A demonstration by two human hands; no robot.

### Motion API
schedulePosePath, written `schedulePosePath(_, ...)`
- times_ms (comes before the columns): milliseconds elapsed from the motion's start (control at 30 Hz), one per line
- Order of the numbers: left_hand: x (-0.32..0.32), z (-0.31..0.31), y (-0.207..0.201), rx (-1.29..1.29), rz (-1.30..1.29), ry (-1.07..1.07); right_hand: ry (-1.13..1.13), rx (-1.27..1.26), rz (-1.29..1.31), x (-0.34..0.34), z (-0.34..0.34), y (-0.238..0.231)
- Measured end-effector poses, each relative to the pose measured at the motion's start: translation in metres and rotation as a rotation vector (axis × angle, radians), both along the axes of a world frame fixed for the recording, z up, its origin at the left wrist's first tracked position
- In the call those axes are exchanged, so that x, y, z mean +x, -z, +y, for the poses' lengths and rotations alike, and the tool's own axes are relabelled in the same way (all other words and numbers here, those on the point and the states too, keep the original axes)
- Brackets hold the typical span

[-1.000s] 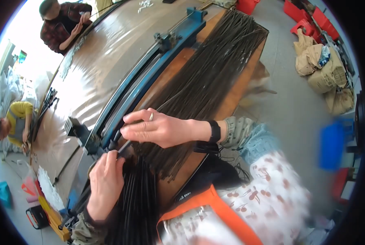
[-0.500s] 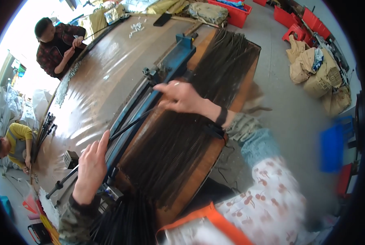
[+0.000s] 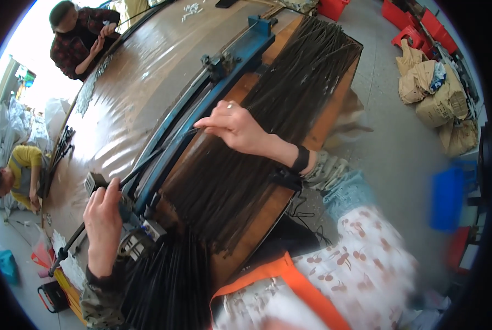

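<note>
A long thin black rod [image 3: 140, 166] slants over a blue metal bench fixture [image 3: 232, 65]. My left hand [image 3: 102, 223] is closed around the rod near the fixture's lower end. The rod runs on past it to a knobbed end [image 3: 62, 254] at lower left. My right hand [image 3: 232, 127] pinches the rod's thin far tip between thumb and forefinger, above the blue rail. A wide layer of thin dark rods [image 3: 218, 187] lies beside the fixture, under my right arm. Below my left hand is a bundle of thicker black rods [image 3: 166, 280].
Across the plastic-covered table [image 3: 141, 82] sit a person in a checked shirt [image 3: 81, 41] and another in yellow [image 3: 25, 170]. A clamp [image 3: 218, 65] rides on the fixture. At right are brown sacks [image 3: 441, 99] and a blue crate [image 3: 446, 198].
My right hand has drawn back from the clamp toward me. My left hand has shifted left and down, its fingers now curled round the rod, which has moved with it. The view has tilted slightly.
</note>
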State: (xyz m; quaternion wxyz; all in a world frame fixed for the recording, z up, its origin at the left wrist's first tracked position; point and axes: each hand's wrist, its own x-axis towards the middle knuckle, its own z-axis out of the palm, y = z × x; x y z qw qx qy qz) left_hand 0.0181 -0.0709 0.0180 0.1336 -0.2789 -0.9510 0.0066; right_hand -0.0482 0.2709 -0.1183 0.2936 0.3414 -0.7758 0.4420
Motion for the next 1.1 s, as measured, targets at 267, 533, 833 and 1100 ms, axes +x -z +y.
schedulePosePath(267,0.044,-0.037,-0.006,0.030,0.095,-0.033,0.069,-0.044,0.200,0.011,-0.065,-0.008)
schedulePosePath(533,0.096,-0.161,-0.038,0.155,0.249,-0.497,0.175,0.170,0.110,-0.005,-0.076,0.004)
schedulePosePath(833,0.143,-0.186,-0.062,0.164,0.410,-0.443,-0.598,0.092,-0.230,-0.012,-0.259,-0.051)
schedulePosePath(1100,0.216,-0.241,-0.033,0.198,0.225,-0.730,-0.553,0.369,0.081,-0.025,-0.317,-0.033)
